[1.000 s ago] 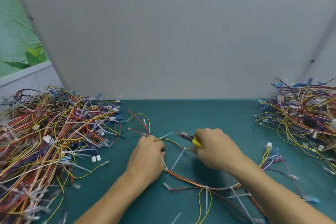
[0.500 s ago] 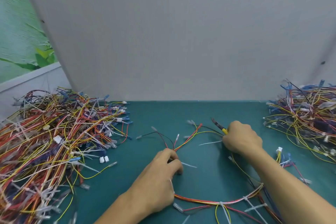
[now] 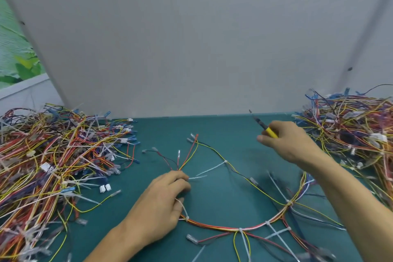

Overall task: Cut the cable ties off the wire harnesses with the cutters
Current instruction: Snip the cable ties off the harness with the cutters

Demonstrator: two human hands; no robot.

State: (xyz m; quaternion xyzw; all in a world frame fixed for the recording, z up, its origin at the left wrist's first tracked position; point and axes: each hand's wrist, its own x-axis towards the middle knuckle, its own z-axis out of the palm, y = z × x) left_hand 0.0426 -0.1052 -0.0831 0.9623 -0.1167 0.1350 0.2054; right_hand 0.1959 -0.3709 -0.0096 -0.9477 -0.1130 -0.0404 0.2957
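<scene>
The harness (image 3: 212, 226) lies in a loose loop on the green mat (image 3: 223, 132). The left hand (image 3: 161, 204) sits on the harness's near-left end. Its fingers are curled round the bundle where the loose wires fan out, pinning it down. The right hand (image 3: 291, 144) hovers beyond the harness's far side, well apart from it. Its fingers are closed round the yellow-handled cutters (image 3: 264, 127), whose tip points up and away; I cannot tell whether the blades are apart.

Several white cable ties remain on the harness. 1 tie (image 3: 212, 168) sits on its thin far branch and the rest along its near curve. 2 piles of wires flank the harness, 1 to its left (image 3: 53, 166) and 1 to its right (image 3: 350, 134).

The step in hand looks like bringing the cutters to the next tie. It would go best with the bundle held taut, 1 blade slipped under the strap only, and the cut made beside the tie's head. That keeps the blades off the wire insulation.
</scene>
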